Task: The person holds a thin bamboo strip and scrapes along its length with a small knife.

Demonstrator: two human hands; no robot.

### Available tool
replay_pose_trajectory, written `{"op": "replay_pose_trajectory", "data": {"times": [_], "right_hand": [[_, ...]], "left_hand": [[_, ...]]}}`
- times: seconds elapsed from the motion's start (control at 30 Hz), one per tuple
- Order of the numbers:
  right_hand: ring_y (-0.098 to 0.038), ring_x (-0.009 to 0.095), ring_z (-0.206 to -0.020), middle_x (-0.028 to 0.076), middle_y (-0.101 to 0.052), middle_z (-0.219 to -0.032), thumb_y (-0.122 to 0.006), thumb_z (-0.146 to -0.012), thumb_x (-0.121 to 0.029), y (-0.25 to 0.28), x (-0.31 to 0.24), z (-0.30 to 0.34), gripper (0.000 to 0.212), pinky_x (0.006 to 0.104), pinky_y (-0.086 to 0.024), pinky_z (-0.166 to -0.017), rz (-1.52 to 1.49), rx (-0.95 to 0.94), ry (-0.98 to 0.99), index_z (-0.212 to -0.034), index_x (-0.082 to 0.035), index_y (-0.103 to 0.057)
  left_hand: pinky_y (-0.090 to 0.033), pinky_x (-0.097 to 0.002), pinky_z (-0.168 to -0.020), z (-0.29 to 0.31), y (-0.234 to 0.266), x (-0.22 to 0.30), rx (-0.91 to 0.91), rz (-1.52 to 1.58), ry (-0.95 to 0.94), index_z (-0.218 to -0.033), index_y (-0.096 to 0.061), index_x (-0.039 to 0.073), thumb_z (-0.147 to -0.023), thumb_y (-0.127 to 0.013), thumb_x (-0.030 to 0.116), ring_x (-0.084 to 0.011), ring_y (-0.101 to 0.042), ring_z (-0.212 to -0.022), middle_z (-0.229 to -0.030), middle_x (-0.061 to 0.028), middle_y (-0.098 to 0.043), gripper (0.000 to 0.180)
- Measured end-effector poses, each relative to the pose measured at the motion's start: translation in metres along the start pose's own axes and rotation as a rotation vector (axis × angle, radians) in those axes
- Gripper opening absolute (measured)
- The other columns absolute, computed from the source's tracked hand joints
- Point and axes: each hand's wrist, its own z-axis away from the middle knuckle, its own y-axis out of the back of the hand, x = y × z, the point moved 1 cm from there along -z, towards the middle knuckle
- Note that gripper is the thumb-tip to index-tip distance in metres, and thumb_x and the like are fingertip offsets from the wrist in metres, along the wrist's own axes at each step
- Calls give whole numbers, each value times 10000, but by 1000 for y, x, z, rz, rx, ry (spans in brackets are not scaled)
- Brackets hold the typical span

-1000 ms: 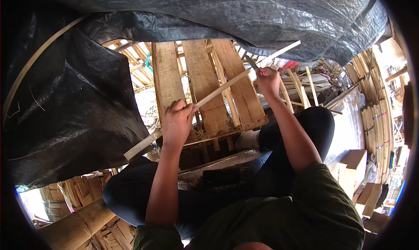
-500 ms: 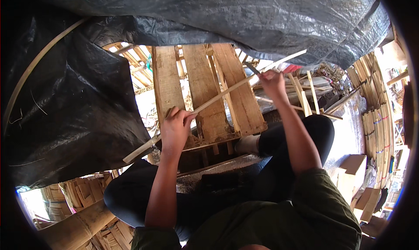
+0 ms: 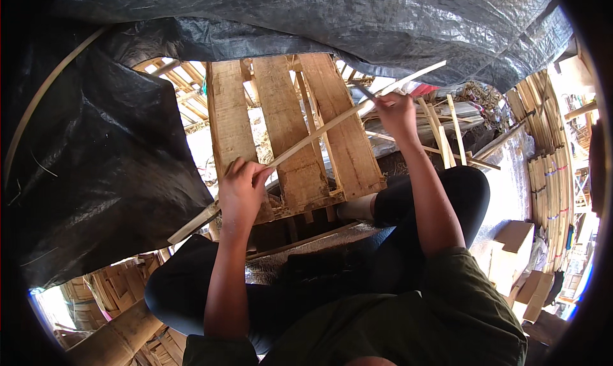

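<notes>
A long pale strip of bamboo slants across the plank bench, its near left end low and its far right end high. My left hand is closed around its lower part, thumb and fingers pinching it. Higher up, my right hand is closed on a knife, whose handle is hidden in the fist. The dark knife blade sticks out toward the far left and crosses close to the strip; whether it touches cannot be made out. Under the strip lie the bench's wooden planks, with gaps between them.
Black plastic sheeting hangs at the left, and grey sheeting spans the far side. Loose bamboo strips lie right of the bench. Cardboard boxes and bundled strips stand farther right. My bent legs flank the bench's near end.
The view has shifted slightly, with the bench farther left. My left hand and the strip's lower end appear a little farther left; my right hand and knife sit slightly higher. Both grips are unchanged.
</notes>
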Motion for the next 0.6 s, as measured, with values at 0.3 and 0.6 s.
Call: {"op": "replay_pose_trajectory", "data": {"times": [0.3, 0.6], "right_hand": [[-678, 179, -672, 131, -726, -788, -666, -869, -135, 5, -8, 0, 146, 335, -522, -647, 99, 8, 14, -899, -8, -729], [-647, 134, -650, 104, -690, -727, -653, -862, -83, 11, -5, -3, 118, 304, -488, -587, 5, 53, -59, -919, -28, -741]], "left_hand": [[-471, -395, -583, -1, -1, 0, -4, -20, 18, -783, -647, 42, -798, -809, 175, -290, -614, -662, -727, -92, -592, 210], [-469, -403, -604, -3, -1, 0, -8, -20, 17, -789, -660, 48, -803, -802, 174, -295, -605, -668, -730, -97, -588, 190]]}}
